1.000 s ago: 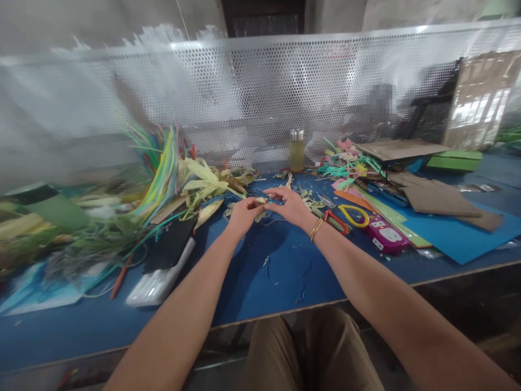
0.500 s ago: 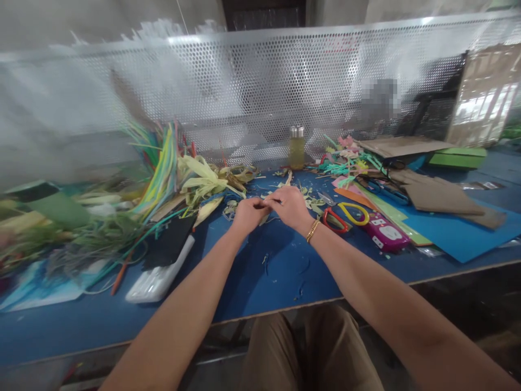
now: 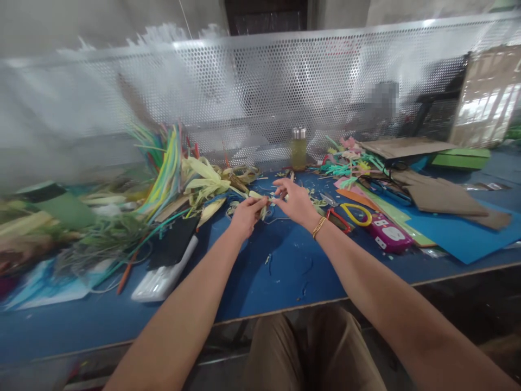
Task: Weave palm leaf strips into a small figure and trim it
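Observation:
My left hand (image 3: 245, 217) is closed in a pinch on a small pale-green piece of corn husk (image 3: 256, 195), which sticks out past the fingertips. My right hand (image 3: 299, 203), with a gold bracelet at its wrist, is beside it; its fingers are raised and apart, and the thumb tip is close to the husk piece. Whether that thumb touches the husk, I cannot tell. Behind my left hand lies a bundle of pale corn husks (image 3: 207, 176). Red-handled scissors (image 3: 342, 221) and a yellow-handled pair (image 3: 358, 214) rest to the right of my right hand.
Left on the blue table (image 3: 264, 293) are coloured pipe cleaners (image 3: 166, 168), tangled strands and a white packet (image 3: 157, 285). A purple box (image 3: 388, 233), cardboard (image 3: 443, 195) and blue paper (image 3: 459, 233) lie right. A bottle (image 3: 298, 152) stands before a perforated metal panel (image 3: 268, 76).
My hands were together at the fingertips; now they are slightly apart. The right fingers have lifted and spread, and the husk piece shows at my left fingertips. The view has shifted slightly.

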`<state>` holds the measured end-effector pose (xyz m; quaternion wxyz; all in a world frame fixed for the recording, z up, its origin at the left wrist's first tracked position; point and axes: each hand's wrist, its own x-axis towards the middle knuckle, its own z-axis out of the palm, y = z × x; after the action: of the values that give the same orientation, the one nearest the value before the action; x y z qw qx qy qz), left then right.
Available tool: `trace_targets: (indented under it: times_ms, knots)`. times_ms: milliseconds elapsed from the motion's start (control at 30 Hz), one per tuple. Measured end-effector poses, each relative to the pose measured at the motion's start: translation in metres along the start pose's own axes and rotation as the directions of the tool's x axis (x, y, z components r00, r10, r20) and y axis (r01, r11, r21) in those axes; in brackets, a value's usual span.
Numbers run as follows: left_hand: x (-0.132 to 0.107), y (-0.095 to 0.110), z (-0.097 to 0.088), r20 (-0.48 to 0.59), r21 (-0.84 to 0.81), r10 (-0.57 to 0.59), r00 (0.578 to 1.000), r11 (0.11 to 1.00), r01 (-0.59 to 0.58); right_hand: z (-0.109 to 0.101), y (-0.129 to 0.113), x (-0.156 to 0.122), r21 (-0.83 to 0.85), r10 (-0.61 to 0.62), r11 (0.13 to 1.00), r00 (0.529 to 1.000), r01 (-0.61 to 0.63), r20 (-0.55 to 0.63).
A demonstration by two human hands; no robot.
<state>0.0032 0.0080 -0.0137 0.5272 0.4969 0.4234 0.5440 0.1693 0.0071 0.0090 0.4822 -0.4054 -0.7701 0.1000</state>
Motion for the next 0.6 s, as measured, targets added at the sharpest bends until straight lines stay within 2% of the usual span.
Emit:
trace_targets:
  times_ms: [100, 200, 300, 467, 600]
  knots:
    - [0.000, 0.004, -0.001, 0.007, -0.162, -0.031, 0.999, 0.986, 0.032, -0.001, -0.003, -0.002, -0.147, -0.093, 0.985, 0.996, 0.091, -0.009]
    - [-0.002, 0.007, -0.001, 0.004, -0.198, -0.023, 1.000, 0.980, 0.024, 0.000, -0.012, -0.005, -0.236, -0.180, 0.954, 0.983, 0.185, 0.045]
    - [-0.006, 0.008, 0.001, 0.011, -0.221, -0.024, 1.000, 0.975, 0.026, 0.002, -0.016, -0.006, -0.254, -0.229, 0.937, 0.971, 0.241, 0.075]
    - [-0.009, 0.012, 0.005, 0.001, -0.206, -0.040, 0.999, 0.978, 0.040, 0.007, -0.011, -0.004, -0.087, -0.203, 0.976, 0.979, 0.201, -0.009]
    - [-0.008, 0.012, 0.003, 0.048, -0.128, -0.018, 0.999, 0.991, 0.024, 0.012, -0.007, -0.005, 0.077, -0.048, 0.995, 0.991, 0.058, -0.126]
